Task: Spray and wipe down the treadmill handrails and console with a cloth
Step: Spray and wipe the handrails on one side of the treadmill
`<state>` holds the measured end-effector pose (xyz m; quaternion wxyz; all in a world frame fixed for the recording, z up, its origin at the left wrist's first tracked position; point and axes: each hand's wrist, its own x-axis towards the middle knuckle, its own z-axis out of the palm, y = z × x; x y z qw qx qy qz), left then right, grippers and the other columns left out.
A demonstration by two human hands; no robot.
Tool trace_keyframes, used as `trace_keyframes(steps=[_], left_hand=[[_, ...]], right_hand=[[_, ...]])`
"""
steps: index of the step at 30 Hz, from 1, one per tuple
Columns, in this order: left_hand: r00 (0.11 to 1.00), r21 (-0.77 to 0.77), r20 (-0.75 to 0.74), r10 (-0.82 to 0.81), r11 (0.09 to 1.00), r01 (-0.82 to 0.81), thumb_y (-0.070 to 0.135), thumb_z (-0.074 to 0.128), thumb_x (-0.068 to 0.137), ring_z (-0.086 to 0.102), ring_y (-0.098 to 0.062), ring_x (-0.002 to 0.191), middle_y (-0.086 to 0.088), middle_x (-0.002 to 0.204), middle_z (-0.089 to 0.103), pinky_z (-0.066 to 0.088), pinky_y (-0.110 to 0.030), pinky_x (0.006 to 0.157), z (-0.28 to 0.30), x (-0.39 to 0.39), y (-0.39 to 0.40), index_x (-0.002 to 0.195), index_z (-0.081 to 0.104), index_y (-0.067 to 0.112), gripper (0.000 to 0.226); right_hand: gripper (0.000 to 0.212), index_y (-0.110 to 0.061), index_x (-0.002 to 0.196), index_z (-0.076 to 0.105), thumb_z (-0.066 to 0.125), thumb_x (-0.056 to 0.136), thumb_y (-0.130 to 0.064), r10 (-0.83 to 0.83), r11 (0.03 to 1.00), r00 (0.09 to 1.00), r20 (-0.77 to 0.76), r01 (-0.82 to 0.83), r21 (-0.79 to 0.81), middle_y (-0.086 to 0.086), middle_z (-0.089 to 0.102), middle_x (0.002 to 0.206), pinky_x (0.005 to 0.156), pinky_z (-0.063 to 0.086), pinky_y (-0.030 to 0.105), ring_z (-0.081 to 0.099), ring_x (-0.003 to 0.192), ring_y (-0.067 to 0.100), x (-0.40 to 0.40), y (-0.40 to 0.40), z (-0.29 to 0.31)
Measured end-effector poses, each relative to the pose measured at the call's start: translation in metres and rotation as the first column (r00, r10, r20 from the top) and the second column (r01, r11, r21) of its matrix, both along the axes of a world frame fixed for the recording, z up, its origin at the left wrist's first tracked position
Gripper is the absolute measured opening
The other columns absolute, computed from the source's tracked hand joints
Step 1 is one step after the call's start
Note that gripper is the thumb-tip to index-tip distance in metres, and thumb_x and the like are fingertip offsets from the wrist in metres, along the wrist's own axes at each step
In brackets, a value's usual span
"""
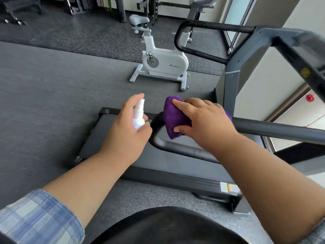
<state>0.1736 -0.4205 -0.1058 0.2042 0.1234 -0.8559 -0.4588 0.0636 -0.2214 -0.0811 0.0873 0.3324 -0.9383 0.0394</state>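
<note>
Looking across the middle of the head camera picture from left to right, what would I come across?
Left hand → white spray bottle → purple cloth → right hand → black handrail running off to the right.

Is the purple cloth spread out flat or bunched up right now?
Bunched up. The purple cloth is wadded over the bend of the near handrail, with the right hand gripping it.
</note>
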Motion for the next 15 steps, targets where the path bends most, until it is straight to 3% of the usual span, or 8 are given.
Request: trace_keyframes(steps=[3,7,12,15], left_hand=[[1.000,0.010,-0.003,-0.016,1.000,0.016,0.030,0.055,0.080,0.059,0.000,0.082,0.024,0.101,0.061,0.042,-0.024,0.062,-0.005,0.005,-0.010,0.120,0.030,0.074,0.065],[0.999,0.014,0.013,-0.030,0.999,0.030,0.018,0.061,0.087,0.059,-0.004,0.083,0.023,0.102,0.060,0.042,-0.023,0.064,-0.014,0.012,-0.021,0.126,0.035,0.063,0.066],[0.999,-0.002,0.033,-0.039,0.999,0.039,0.019,0.062,0.086,0.060,-0.006,0.085,0.021,0.102,0.061,0.048,-0.027,0.069,-0.018,0.015,-0.026,0.130,0.034,0.060,0.066],[0.998,-0.005,0.035,-0.047,0.999,0.047,0.020,0.062,0.085,0.060,-0.005,0.089,0.020,0.103,0.063,0.049,-0.029,0.071,-0.016,0.012,-0.025,0.130,0.033,0.061,0.067]], right_hand=[[0.081,-0.043,0.152,0.030,0.054,0.082,-0.074,-0.034,0.999,0.999,-0.029,0.034,0.009,-0.009,0.048,0.148,0.104,0.037,0.046,0.050,0.129,0.026,0.005,0.003,-0.001],[0.084,-0.040,0.143,0.042,0.025,0.078,-0.090,-0.109,0.992,0.988,-0.108,0.115,0.058,-0.008,0.056,0.137,0.095,0.041,0.047,0.056,0.119,0.026,0.013,-0.033,-0.004],[0.057,-0.031,0.121,0.061,0.041,0.088,-0.074,0.002,0.975,0.974,-0.226,0.048,0.216,-0.004,0.061,0.120,0.085,0.037,0.043,0.056,0.106,0.029,0.019,-0.082,-0.014],[0.034,-0.027,0.116,0.062,0.050,0.094,-0.049,0.151,0.933,0.958,-0.245,-0.056,0.354,-0.002,0.059,0.113,0.084,0.033,0.043,0.051,0.104,0.029,0.029,-0.104,-0.027]])
